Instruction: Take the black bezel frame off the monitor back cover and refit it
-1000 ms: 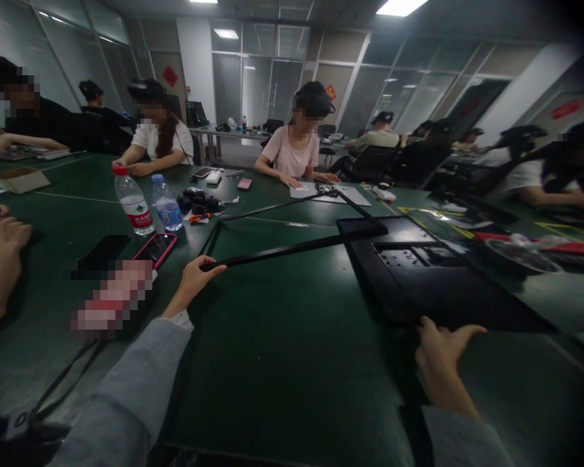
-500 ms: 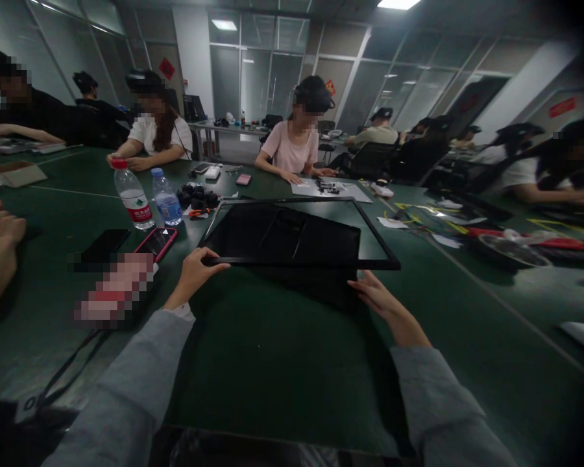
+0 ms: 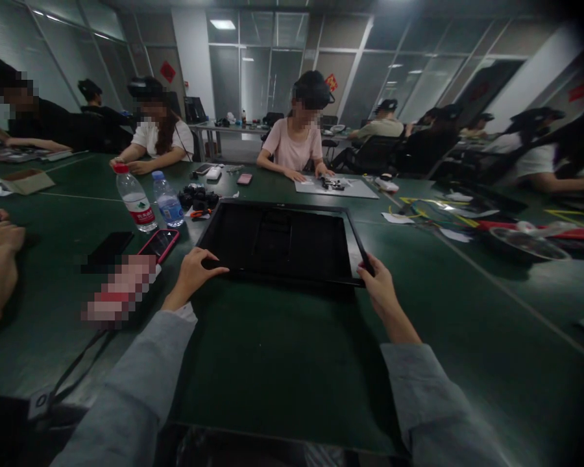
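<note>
Left hand [image 3: 193,275]: clamped on frame [image 3: 316,207], near left
Right hand [image 3: 383,292]: same, near right
Frame: uneven pull could twist it

In the middle of the picture there are 2 hands, 1 left hand [image 3: 193,272] and 1 right hand [image 3: 380,285], with 1 black rectangular frame [image 3: 296,277] and 1 black panel [image 3: 316,243]. Left of centre stand 2 bottles: 1 red-capped [image 3: 137,202], 1 blue-capped [image 3: 168,202]. Nearby lies 1 pink-edged phone [image 3: 160,244]. The upper left shows 1 open box [image 3: 28,181]; the right, 1 round dish [image 3: 523,245].
</note>
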A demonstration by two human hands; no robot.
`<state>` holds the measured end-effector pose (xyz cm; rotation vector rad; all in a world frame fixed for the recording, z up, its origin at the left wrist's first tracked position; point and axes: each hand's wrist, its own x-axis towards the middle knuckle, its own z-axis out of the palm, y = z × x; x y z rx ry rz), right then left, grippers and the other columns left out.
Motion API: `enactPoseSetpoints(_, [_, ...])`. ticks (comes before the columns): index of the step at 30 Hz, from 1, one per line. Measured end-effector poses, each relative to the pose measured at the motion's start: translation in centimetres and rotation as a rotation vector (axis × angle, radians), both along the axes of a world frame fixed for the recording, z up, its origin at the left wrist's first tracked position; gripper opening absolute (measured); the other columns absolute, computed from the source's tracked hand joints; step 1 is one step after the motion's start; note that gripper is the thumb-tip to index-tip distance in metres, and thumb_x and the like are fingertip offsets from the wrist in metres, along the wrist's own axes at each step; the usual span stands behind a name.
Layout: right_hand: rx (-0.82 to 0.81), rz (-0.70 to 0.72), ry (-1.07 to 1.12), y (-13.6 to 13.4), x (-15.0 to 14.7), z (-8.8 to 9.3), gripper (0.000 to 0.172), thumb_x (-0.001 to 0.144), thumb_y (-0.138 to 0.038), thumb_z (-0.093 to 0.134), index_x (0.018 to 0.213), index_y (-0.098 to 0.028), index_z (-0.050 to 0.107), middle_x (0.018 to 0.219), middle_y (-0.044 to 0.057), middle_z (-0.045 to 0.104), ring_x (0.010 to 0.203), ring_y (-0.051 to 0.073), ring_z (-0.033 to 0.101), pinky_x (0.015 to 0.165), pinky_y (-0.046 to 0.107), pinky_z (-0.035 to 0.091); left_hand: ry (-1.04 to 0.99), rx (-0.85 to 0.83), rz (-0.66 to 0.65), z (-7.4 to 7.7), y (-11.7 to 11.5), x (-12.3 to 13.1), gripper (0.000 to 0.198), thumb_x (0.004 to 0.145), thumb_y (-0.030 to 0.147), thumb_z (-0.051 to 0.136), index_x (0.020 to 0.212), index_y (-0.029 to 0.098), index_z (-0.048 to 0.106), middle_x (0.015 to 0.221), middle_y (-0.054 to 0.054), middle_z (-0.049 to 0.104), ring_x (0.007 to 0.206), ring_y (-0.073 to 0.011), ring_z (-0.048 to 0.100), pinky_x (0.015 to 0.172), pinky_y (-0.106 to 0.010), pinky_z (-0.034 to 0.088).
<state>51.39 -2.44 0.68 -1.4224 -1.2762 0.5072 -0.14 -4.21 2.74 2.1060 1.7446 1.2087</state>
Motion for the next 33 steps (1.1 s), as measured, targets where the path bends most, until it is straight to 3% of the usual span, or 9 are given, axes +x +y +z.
enactPoseSetpoints(6, [0.171,-0.084,-0.323,-2.2,-2.0,-1.5,0.061,0.092,-0.04,0.047,0.147,-0.013,0.051,0.123,0.018,0.064,0.117,0.03,0.061,0.113,0.054,0.044,0.068,-0.049,-0.109,-1.2,0.8,-1.3,0.038,0.068,0.052,0.091,0.082,0.024,0.071,0.093,-0.007,0.071,0.103,-0.0295,0.062,0.093,-0.043,0.05])
enactPoseSetpoints(11, [0.121,-0.135,-0.341,-3.6,-3.0,-1.8,0.064,0.097,-0.044,0.041,0.152,-0.013,0.046,0.148,0.02,0.055,0.14,0.032,0.052,0.121,0.055,0.037,0.074,-0.048,-0.125,-1.3,1.2,-1.4,0.039,0.068,0.054,0.09,0.081,0.024,0.07,0.094,-0.007,0.072,0.103,-0.0297,0.062,0.1,-0.047,0.047])
enactPoseSetpoints(23, [0.051,-0.127,-0.318,-3.1,-3.3,-3.1,0.066,0.096,-0.045,0.044,0.155,-0.013,0.046,0.147,0.02,0.058,0.135,0.034,0.057,0.116,0.057,0.044,0.152,-0.013,-0.116,-0.1,0.4,-2.0,0.038,0.072,0.055,0.087,0.085,0.024,0.07,0.096,-0.007,0.071,0.1,-0.0297,0.062,0.093,-0.044,0.049])
enactPoseSetpoints(29, [-0.013,-0.095,-0.359,-2.4,-3.0,-3.8,0.066,0.091,-0.037,0.045,0.151,-0.01,0.049,0.147,0.022,0.058,0.136,0.034,0.057,0.119,0.056,0.041,0.207,-0.051,-0.139,-0.6,0.6,-2.4,0.036,0.074,0.055,0.086,0.084,0.024,0.071,0.101,-0.009,0.07,0.108,-0.0308,0.06,0.097,-0.046,0.049])
enactPoseSetpoints(33, [-0.01,-0.098,-0.351,-1.9,-2.6,-4.5,0.065,0.088,-0.036,0.049,0.149,-0.011,0.05,0.146,0.021,0.059,0.135,0.034,0.057,0.117,0.057,0.042,0.164,-0.018,-0.095,-1.3,1.0,-2.5,0.036,0.078,0.054,0.083,0.094,0.023,0.074,0.12,-0.011,0.069,0.124,-0.0327,0.056,0.11,-0.05,0.044])
